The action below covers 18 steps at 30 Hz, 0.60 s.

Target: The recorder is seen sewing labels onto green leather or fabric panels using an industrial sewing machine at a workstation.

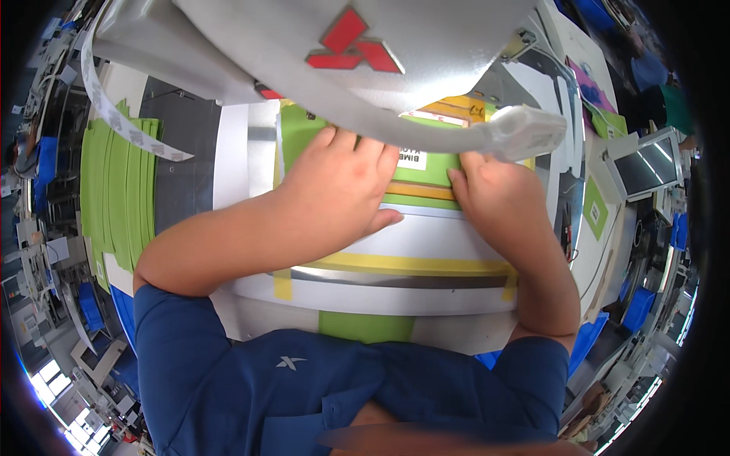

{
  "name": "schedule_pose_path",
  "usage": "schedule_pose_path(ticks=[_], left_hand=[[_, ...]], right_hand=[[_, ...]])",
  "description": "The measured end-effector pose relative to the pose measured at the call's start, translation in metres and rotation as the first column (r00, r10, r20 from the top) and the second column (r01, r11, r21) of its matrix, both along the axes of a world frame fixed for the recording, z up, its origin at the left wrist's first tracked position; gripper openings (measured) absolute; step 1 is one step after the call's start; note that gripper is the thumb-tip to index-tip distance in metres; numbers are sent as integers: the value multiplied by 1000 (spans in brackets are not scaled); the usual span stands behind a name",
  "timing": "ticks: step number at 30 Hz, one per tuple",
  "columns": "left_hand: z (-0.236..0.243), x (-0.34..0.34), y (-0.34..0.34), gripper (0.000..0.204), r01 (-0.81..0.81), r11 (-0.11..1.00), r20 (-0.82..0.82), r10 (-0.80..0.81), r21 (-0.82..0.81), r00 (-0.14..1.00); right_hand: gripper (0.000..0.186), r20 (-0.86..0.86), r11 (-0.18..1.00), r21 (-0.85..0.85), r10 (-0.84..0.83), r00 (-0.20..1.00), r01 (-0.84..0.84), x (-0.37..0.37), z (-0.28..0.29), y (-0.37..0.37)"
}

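A green flat piece point(439, 173) with a white printed label point(411, 159) lies on the machine bed, under the grey machine head point(441, 45). My left hand point(342, 171) rests palm down on its left part, fingers stretched forward and thumb spread to the side. At the right end, my right hand point(498, 190) presses on the piece's edge, with its thumb and forefinger apart. The remaining right fingers are partly hidden behind a pale tube point(426, 137). Orange-yellow strips point(426, 190) run along the green piece, and white sheeting point(433, 234) lies nearer to me.
Stacked green pieces point(118, 197) stand at the left. A measuring tape point(122, 121) hangs from the machine. Yellow tape point(411, 264) borders the near side of the bed. On the right are a screen point(646, 163) and another green piece point(595, 209). People are in the background.
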<state>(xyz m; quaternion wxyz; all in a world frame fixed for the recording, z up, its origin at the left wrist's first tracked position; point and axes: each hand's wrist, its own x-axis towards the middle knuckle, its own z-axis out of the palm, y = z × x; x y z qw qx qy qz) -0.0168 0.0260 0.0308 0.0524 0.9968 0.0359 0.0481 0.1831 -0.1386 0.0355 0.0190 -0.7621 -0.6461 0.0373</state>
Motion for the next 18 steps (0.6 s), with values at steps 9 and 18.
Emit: schedule_pose_path(ticks=[9, 18], left_hand=[[6, -11, 8, 82, -61, 995, -161, 48, -75, 986], [12, -28, 21, 83, -99, 995, -143, 94, -28, 985]], right_hand=[[18, -9, 995, 68, 73, 997, -73, -6, -10, 10], [21, -2, 998, -51, 44, 999, -44, -24, -11, 32]])
